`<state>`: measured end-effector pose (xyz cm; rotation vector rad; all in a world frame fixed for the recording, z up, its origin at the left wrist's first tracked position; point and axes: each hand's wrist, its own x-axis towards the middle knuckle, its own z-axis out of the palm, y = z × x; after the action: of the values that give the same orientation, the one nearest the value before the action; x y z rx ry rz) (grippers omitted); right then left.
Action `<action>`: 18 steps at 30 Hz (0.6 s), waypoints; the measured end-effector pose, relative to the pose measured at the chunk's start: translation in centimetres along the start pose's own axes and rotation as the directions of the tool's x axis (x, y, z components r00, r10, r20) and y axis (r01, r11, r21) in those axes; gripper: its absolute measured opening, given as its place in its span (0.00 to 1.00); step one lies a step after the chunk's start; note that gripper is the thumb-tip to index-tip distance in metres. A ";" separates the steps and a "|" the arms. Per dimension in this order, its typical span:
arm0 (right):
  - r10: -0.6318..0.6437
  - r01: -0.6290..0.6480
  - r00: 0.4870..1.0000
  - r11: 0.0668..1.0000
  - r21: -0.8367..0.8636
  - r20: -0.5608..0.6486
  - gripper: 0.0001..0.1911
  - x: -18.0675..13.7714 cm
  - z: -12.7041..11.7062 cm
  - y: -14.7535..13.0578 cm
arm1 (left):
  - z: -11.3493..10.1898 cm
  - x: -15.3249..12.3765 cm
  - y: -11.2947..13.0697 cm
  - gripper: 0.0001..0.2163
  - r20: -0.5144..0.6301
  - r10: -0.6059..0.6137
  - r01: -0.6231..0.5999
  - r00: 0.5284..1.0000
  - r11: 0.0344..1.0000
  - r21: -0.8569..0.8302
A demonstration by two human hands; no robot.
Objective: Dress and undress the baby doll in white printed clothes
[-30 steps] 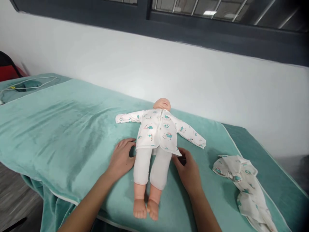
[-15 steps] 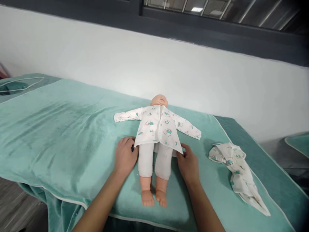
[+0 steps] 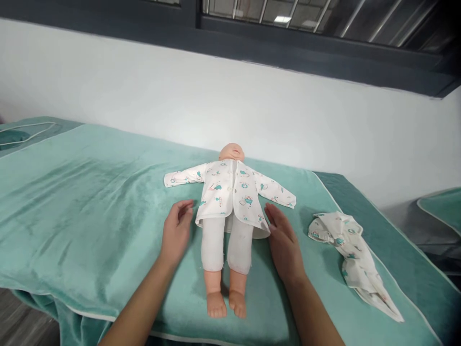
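A baby doll (image 3: pixel 215 303) lies on its back, head toward the wall and bare feet toward me. It wears a white printed baby jacket (image 3: pixel 219 192), with both sleeves stretched out sideways and the front edges meeting near the chest and parting lower down. My left hand (image 3: pixel 176 230) hovers left of the jacket hem, apart from it, fingers bent and holding nothing. On the other side, my right hand (image 3: pixel 284 240) is beside the hem's right corner with fingers extended; whether it touches the cloth is hard to tell.
A crumpled printed garment (image 3: pixel 360 254) lies at the right on the green cover (image 3: pixel 108 192). Behind the bed stands a white wall (image 3: pixel 180 96) below a dark window frame (image 3: pixel 306 53). A darker green cloth (image 3: pixel 403 250) runs along the right edge.
Both hands have let go of the jacket's lower corners. My left hand has moved left, away from the hem, and my right hand's fingers have straightened. The view has shifted slightly.
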<state>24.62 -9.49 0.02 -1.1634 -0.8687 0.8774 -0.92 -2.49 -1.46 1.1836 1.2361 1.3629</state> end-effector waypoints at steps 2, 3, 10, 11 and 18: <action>0.137 -0.138 0.990 0.981 0.133 0.017 0.16 1.8 0.1 -0.4 | 0.6 1.5 0.9 0.12 0.103 -0.157 0.175 0.982 0.963 -0.205; 0.198 -0.203 0.979 0.968 0.151 0.049 0.15 2.9 0.2 -0.6 | 1.0 2.3 1.3 0.13 0.185 -0.220 0.268 0.958 0.918 -0.293; 0.450 -0.520 0.846 0.815 0.254 0.286 0.14 8.9 2.1 -0.2 | 4.7 7.2 1.9 0.18 0.535 -0.406 0.645 0.741 0.652 -0.399; 0.435 -0.514 0.848 0.815 0.268 0.303 0.15 9.3 2.4 0.1 | 5.1 7.6 1.8 0.19 0.554 -0.414 0.668 0.723 0.625 -0.404; 0.334 -0.413 0.904 0.846 0.338 0.268 0.12 11.2 3.2 1.3 | 7.3 9.9 0.9 0.19 0.585 -0.347 0.658 0.733 0.579 -0.482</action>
<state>26.10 2.11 0.54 -0.9143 -0.5887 1.4425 5.16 8.04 0.41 0.4787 0.5830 0.8773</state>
